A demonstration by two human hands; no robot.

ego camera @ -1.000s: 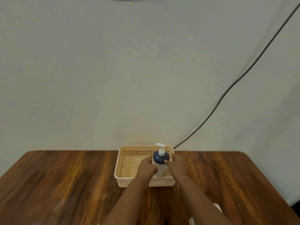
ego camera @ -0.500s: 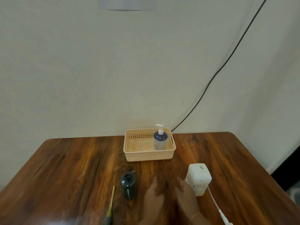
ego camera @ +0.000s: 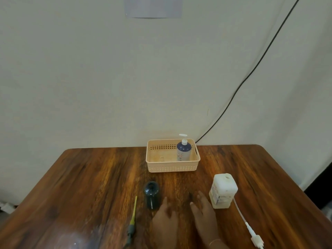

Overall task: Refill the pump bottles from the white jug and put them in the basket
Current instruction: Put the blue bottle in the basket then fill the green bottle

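Pump bottle (ego camera: 183, 151) upright in basket (ego camera: 172, 167) — nozzle pointing left

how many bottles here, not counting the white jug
2. A blue bottle with its pump on stands at the right end of the basket; a dark bottle, open-topped, stands on the table beside the left hand. None looks hidden.

The basket (ego camera: 173, 165) is peach with a perforated pattern; the bottle (ego camera: 183, 150) inside is navy; the jug (ego camera: 223, 190) is white; the table (ego camera: 89, 186) is streaked brown.
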